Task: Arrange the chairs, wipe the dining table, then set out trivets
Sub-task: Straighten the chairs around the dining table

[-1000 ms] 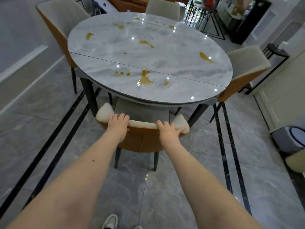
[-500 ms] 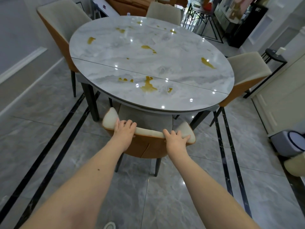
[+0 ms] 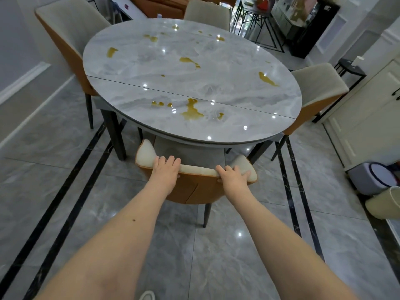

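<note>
Over the last second the near chair (image 3: pixel 195 187) has slid in until its seat sits under the dining table (image 3: pixel 287 118) edge, so this chair looks nearly placed. Left hand (image 3: pixel 165 174) and right hand (image 3: pixel 234 177) both clasp its top rail, which runs left to right, seat facing the still-stained tabletop

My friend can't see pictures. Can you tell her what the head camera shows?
Both hands, left hand and right hand, grip the top of the nearest chair, tucked under a round marble table. Yellow spills dot the tabletop, and three other chairs stand around it.
</note>
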{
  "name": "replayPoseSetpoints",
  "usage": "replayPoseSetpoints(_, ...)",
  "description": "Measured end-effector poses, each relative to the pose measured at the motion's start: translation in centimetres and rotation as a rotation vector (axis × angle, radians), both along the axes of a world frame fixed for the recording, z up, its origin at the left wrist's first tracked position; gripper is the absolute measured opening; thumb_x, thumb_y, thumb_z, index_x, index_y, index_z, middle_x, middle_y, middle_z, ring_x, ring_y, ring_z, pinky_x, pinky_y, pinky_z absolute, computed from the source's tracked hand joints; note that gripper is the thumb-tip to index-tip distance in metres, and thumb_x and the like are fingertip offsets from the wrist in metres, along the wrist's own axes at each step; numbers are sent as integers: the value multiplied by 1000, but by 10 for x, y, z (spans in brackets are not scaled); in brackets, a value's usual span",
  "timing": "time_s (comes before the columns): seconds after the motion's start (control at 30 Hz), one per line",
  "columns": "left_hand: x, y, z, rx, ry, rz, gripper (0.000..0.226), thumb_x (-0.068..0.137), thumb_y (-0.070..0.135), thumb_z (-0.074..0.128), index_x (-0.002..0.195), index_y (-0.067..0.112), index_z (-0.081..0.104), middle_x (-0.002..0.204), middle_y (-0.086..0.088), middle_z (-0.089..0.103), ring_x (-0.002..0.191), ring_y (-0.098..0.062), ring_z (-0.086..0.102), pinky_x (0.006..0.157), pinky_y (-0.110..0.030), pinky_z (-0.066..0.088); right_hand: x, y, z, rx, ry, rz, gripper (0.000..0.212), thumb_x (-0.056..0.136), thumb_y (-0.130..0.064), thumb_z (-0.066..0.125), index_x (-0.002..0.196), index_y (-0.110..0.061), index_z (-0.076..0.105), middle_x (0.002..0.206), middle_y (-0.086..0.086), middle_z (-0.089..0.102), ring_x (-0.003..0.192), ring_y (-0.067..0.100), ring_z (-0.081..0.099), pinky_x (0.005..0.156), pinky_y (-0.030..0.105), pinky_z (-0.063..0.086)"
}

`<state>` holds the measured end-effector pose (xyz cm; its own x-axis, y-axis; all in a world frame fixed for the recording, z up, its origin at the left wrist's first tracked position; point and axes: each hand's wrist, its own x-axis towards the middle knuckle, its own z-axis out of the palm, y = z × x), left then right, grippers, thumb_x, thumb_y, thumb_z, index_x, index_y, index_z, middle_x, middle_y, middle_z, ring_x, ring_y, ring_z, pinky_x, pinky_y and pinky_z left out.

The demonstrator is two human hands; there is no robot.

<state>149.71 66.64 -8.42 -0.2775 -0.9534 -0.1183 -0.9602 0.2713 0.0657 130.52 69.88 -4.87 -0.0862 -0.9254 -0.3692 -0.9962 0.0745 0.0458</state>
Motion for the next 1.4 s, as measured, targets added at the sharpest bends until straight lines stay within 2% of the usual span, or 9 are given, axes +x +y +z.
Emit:
replayPoseSetpoints(0.43, -5, 12, 1, -33, 22, 9, 30, 97, 27, 46, 125, 18, 38, 122, -3, 47, 113, -25, 43, 102, -39, 30, -6, 3, -2, 7, -21, -17, 56, 88, -8, 60, 131, -31, 32, 129, 7, 43, 132, 35, 27, 107, 71, 6)
replayPoseSetpoints(0.7, -3, 15, 1, -35, 16, -4, 32, 96, 29, 47, 125, 19, 38, 121, -2, 47, 112, -24, 44, 101, -38, 31, -5, 4, -6, -19, -48, -47, 57, 87, -6, 59, 130, -32, 33, 126, 7, 45, 131, 35, 28, 107, 72, 3)
replayPoseSetpoints(0.83, -3, 13, 1, -6, 13, 7, 33, 96, 30, 48, 126, 19, 38, 122, -2, 46, 113, -25, 43, 101, -38, 31, -3, 5, -7, -20, -56, -73, 50, 91, -6, 54, 129, -31, 33, 124, 7, 45, 128, 35, 31, 107, 72, 4)
replayPoseSetpoints(1.17, -4, 13, 2, 3, 27, 15, 36, 95, 30, 50, 127, 20, 37, 122, -3, 46, 115, -25, 43, 105, -40, 30, -2, 6, -8, -34, -51, -75, 60, 86, -6, 61, 132, -32, 31, 129, 7, 43, 131, 35, 28, 107, 71, 2)
replayPoseSetpoints(1.4, -5, 16, 1, -5, 12, 21, 36, 96, 29, 48, 129, 20, 36, 124, -3, 46, 117, -25, 42, 105, -39, 29, -3, 5, -10, -36, -70, -77, 57, 87, -5, 58, 130, -33, 33, 127, 6, 44, 130, 34, 29, 107, 72, 1)
